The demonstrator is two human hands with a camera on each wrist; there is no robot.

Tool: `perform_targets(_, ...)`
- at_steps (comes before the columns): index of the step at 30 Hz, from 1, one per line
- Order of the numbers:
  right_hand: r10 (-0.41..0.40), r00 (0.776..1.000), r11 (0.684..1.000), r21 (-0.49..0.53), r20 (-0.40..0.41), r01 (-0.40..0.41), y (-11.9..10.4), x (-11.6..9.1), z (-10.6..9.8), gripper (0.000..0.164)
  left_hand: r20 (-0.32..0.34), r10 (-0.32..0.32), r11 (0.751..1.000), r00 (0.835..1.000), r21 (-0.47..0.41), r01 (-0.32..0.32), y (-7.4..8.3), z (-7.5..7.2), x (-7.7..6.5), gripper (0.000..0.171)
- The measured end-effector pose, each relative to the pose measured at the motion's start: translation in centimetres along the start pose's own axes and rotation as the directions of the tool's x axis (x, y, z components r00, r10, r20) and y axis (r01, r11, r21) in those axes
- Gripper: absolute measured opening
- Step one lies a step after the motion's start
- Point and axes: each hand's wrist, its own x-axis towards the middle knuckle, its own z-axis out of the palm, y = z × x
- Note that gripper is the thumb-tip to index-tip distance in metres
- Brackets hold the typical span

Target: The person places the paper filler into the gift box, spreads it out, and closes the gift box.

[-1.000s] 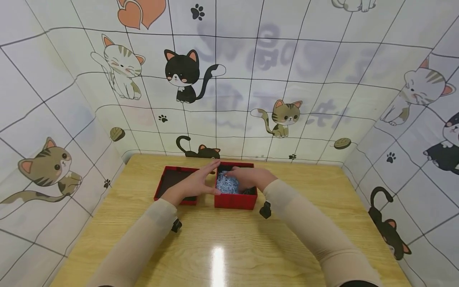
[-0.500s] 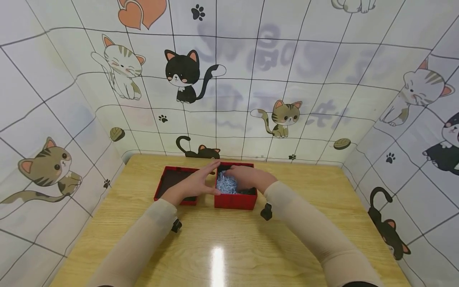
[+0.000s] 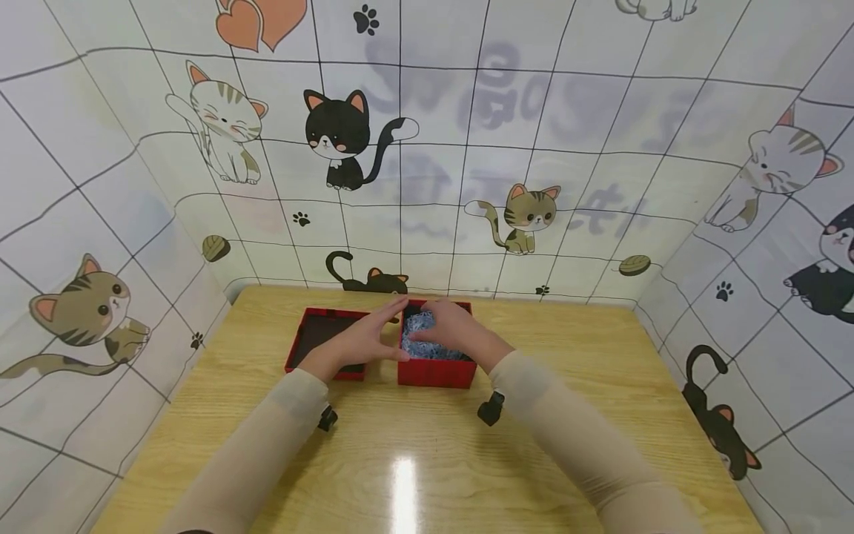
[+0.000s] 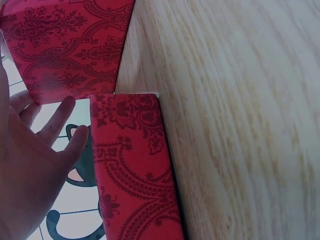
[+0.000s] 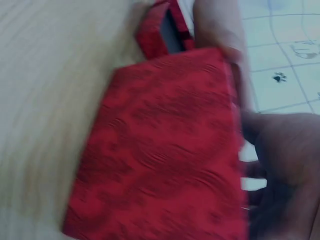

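Note:
A red patterned box (image 3: 437, 374) stands on the table, filled with pale blue shredded paper (image 3: 437, 351). My left hand (image 3: 355, 343) spans its left side with thumb and fingers spread, fingertips right at the rim. Over the paper is my right hand (image 3: 462, 331), thumb and fingers apart and bent slightly down, with nothing seen between them. The right fingertips are partly hidden in the head view, and that hand (image 5: 292, 165) is blurred in the right wrist view. Under my left wrist lies a shallow red lid (image 3: 325, 335), dark inside facing up.
The wooden table (image 3: 427, 437) runs up to a sheet wall (image 3: 434, 178) printed with cats and grid lines. Similar sheets close off both sides. A small black wrist camera (image 3: 491, 409) hangs below the right wrist, another below the left.
My right hand has risen from deep inside the box to above the paper, its fingers now parted. The paper now reaches the box's right side. My left hand has stayed put.

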Motion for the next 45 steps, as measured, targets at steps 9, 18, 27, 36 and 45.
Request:
perform_targets(9, -0.014, 1.000, 0.993, -0.121, 0.001, 0.014, 0.3, 1.1, 2.8, 0.067, 0.003, 0.010, 1.000, 1.000, 0.013, -0.010, -0.4, 0.1, 0.1, 0.121)
perform_targets(18, -0.072, 0.996, 0.991, -0.105, 0.050, 0.077, 1.0, 1.7, 2.8, 0.067, -0.006, 0.001, 1.000, 1.000, 0.031, -0.001, -0.4, -0.2, 0.0, 0.120)
perform_targets(27, -0.104, 0.990, 0.994, -0.027, 0.094, 0.107, 0.8, 0.5, -0.3, 0.069, -0.001, -0.021, 1.000, 1.000, 0.014, 0.021, -0.1, 0.0, -0.3, 0.118)
perform_targets(36, -0.138, 0.985, 0.979, -0.136, 0.107, 0.152, 1.4, -0.6, -3.5, 0.067, -0.012, -0.010, 1.000, 1.000, 0.014, 0.010, -0.3, -0.1, -0.1, 0.118)
perform_targets(45, -0.116, 0.986, 0.974, -0.180, 0.117, 0.136, 0.8, -0.7, -3.6, 0.070, -0.003, -0.021, 1.000, 1.000, 0.008, 0.021, -0.1, 0.0, -0.1, 0.119)
